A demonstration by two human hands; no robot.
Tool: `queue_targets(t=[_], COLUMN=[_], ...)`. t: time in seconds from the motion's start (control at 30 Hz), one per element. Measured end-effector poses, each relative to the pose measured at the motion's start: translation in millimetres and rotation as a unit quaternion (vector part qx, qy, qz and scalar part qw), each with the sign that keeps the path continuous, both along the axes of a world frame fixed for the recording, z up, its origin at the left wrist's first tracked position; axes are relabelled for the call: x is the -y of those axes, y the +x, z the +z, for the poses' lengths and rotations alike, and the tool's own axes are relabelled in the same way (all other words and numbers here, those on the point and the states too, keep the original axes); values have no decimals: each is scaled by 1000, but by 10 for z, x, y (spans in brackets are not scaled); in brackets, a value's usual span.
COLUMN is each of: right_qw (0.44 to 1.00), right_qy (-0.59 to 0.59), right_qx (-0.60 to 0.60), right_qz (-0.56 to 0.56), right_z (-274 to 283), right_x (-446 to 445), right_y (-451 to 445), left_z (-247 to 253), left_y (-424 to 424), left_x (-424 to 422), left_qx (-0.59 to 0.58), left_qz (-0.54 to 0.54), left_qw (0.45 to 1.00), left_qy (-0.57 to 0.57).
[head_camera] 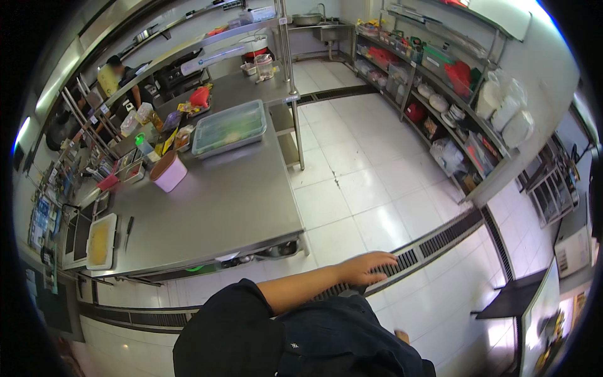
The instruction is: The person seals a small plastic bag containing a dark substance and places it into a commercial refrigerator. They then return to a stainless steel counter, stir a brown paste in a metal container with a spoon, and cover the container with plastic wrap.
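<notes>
My left hand [368, 269] reaches across in front of my dark shirt, above the tiled floor and a floor drain grate [406, 260]. Its fingers are spread and nothing is in them. Of my right hand [402, 335] only a small bit of skin shows beyond the shirt's edge; the remainder is hidden. Ahead to the left stands a steel worktable [226, 198]. On it lie a knife [128, 231] and a white tray [109, 242] with something yellow in it. Farther back are a pink container [169, 173] and a large lidded clear tub [231, 127] with green contents.
Steel shelves [410, 68] with bins and bags line the right wall. A sink [332, 33] is at the back. Another person [118, 77] stands beyond the worktable. A dark panel [511, 294] juts out at the right. Under the table's front edge sit metal items [278, 249].
</notes>
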State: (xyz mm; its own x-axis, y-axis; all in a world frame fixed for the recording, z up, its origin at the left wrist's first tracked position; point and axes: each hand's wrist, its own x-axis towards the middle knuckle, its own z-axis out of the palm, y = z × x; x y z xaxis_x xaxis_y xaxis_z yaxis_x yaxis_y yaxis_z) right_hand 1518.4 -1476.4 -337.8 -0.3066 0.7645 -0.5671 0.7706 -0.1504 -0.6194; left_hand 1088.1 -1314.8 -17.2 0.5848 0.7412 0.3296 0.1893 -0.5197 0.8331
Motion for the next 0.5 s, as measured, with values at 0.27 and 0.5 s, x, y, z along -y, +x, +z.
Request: queue_targets(t=[0.27, 0.5], right_qw=[820, 799], right_qy=[-283, -356], right_qx=[-472, -463], right_qz=[-158, -145], right_z=[2383, 3155], right_x=[-3921, -5737], right_y=[-3013, -4756], left_z=[-99, -371], left_y=[229, -1417], left_x=[-2120, -3663], left_qx=[146, -111], left_qz=[107, 462], left_qw=[983, 854], left_qy=[11, 211])
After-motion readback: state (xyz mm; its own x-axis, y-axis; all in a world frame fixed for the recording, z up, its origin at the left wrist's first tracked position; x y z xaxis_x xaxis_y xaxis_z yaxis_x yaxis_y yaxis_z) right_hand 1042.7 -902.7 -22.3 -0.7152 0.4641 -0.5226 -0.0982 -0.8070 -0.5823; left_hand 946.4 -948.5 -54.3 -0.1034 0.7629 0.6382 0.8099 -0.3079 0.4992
